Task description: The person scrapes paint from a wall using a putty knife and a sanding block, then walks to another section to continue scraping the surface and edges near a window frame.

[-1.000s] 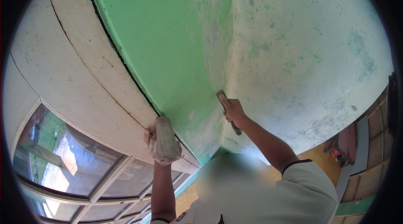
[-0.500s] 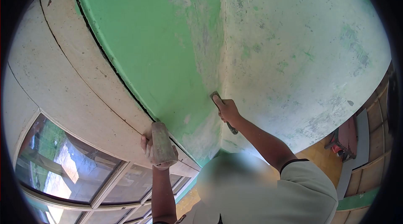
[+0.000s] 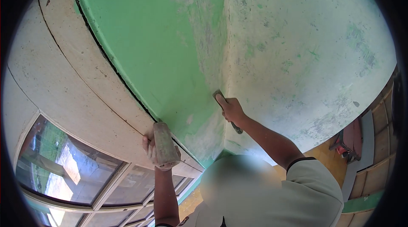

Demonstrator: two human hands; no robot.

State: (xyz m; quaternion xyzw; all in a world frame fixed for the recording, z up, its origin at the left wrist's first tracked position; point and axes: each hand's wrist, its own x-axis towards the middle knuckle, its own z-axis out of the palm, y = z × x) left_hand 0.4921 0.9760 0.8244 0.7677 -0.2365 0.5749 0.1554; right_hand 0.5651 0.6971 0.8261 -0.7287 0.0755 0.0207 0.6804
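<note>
My right hand is closed around a scraper, a slim tool with a dark handle end that sticks out below the fist. Its upper end lies at the green and whitish wall, just left of the corner line, with the thumb along it. Lower left, my left hand grips a tapered, dusty greyish cup. The cup is tilted, narrow end up and wide rim toward me, and overlaps the dark gap at the wall's left edge. Most of the left fingers are hidden behind it.
Right of the corner, a pale wall carries green patches and grey scuffs. Beyond the dark gap runs a cream frame with glass window panes below. Reddish furniture stands at the far right on a yellowish floor.
My right hand and the scraper have shifted very slightly, and the cup in my left hand has tipped a little. Both hands keep their hold.
</note>
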